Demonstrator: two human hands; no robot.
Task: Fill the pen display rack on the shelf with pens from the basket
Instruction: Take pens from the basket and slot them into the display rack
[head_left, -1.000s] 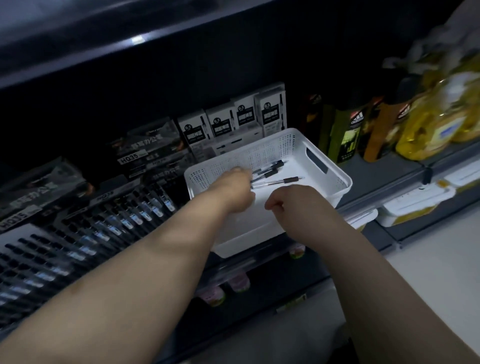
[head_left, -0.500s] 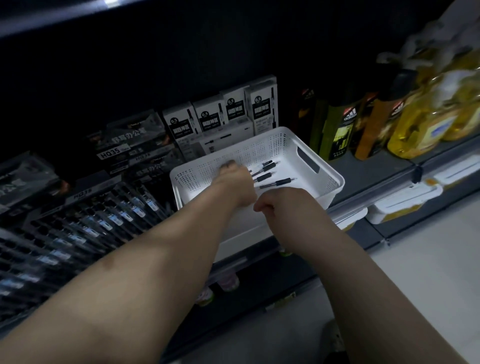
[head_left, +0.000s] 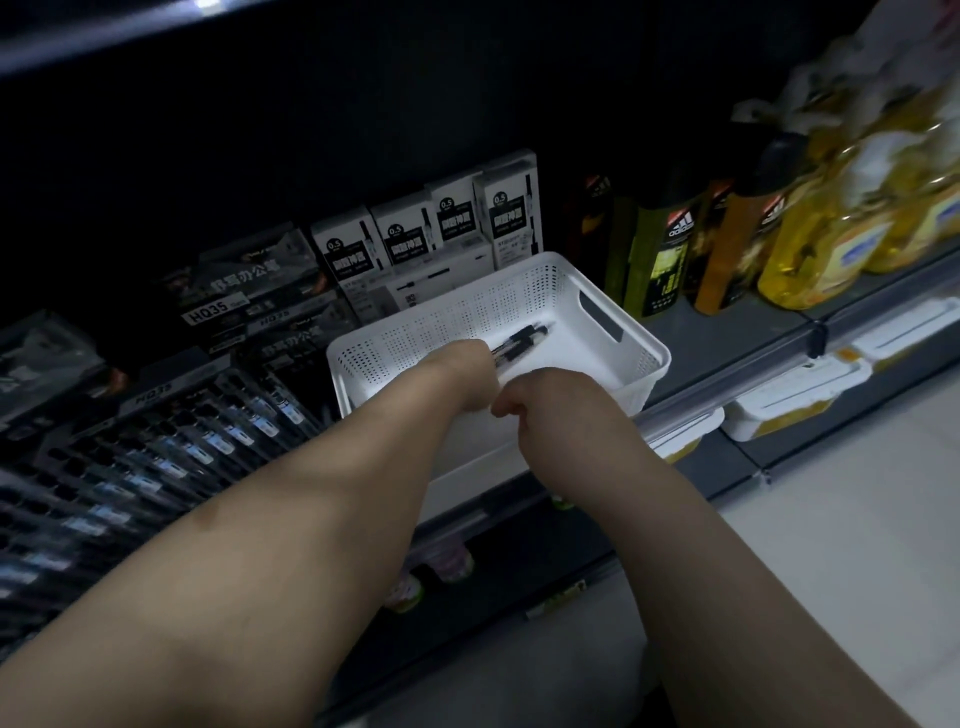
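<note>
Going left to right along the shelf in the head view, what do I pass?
The pen display rack, white basket, dark green bottle, orange bottle, yellow bottles.

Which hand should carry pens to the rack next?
Left. The left hand grips the pens in the basket, and the rack sits on its side; the right hand holds the basket's near rim.

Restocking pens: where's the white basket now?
In the head view, the white basket sits mid-frame on the shelf, right of the pen display rack, left of the bottles.
</note>
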